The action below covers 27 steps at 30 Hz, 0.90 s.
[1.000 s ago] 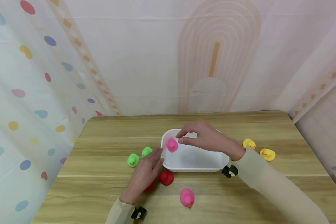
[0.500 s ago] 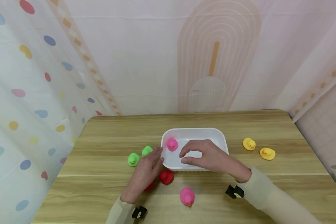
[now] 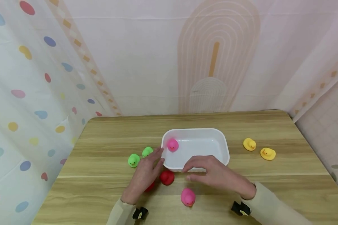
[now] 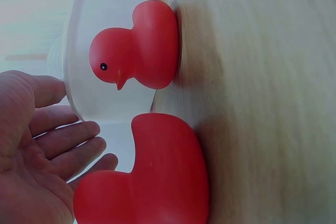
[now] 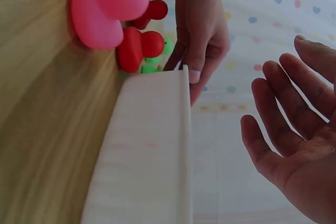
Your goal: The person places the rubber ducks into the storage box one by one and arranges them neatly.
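A white plastic tub [image 3: 198, 147] sits mid-table with one pink rubber duck [image 3: 173, 145] inside at its left end. My left hand [image 3: 146, 168] touches the tub's left rim with fairly straight fingers, also seen by the left wrist camera as a spread hand [image 4: 47, 135] at the tub wall. Over the tub's near edge hovers my right hand [image 3: 214, 173], fingers loosely bent and nothing between them. A second pink duck [image 3: 188, 197] stands on the table just in front of it. Near my left hand are a red duck [image 3: 167, 177] and another red duck [image 4: 157, 182], mostly covered by that hand in the head view.
Left of my left hand stand two green ducks [image 3: 134, 160], one partly behind its fingers. Two yellow ducks [image 3: 249, 144] are on the wooden table [image 3: 107, 137] to the right of the tub. A patterned curtain [image 3: 146, 62] hangs behind the table.
My right hand has drawn back from beside the pink duck in the tub, toward me and past the near rim. The left hand has stayed at the left rim.
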Available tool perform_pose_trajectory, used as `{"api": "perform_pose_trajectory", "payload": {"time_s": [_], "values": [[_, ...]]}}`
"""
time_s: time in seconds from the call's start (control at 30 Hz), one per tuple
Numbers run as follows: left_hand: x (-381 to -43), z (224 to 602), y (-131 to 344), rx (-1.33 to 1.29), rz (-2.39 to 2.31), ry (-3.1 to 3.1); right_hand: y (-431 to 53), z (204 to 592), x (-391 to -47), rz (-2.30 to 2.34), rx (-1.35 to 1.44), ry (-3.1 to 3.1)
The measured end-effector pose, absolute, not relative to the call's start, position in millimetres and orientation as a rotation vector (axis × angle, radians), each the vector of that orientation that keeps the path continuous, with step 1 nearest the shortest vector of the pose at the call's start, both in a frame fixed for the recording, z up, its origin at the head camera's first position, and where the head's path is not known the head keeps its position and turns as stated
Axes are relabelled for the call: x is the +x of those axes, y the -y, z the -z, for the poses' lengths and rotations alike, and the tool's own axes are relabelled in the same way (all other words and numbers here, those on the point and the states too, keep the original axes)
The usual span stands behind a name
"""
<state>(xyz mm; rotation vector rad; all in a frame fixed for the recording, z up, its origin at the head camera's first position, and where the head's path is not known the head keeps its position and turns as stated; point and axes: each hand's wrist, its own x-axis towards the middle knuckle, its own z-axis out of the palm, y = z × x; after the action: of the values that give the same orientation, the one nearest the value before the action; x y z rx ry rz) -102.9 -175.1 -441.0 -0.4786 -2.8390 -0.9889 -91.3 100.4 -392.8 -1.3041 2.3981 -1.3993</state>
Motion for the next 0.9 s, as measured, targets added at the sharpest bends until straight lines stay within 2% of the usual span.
{"api": "perform_pose_trajectory", "payload": {"time_s": [0.9], "values": [[-102.5, 440.1, 175.8, -0.454, 1.025, 2.857, -102.8, 430.2, -65.3, 1.245, -1.335, -2.244]]}}
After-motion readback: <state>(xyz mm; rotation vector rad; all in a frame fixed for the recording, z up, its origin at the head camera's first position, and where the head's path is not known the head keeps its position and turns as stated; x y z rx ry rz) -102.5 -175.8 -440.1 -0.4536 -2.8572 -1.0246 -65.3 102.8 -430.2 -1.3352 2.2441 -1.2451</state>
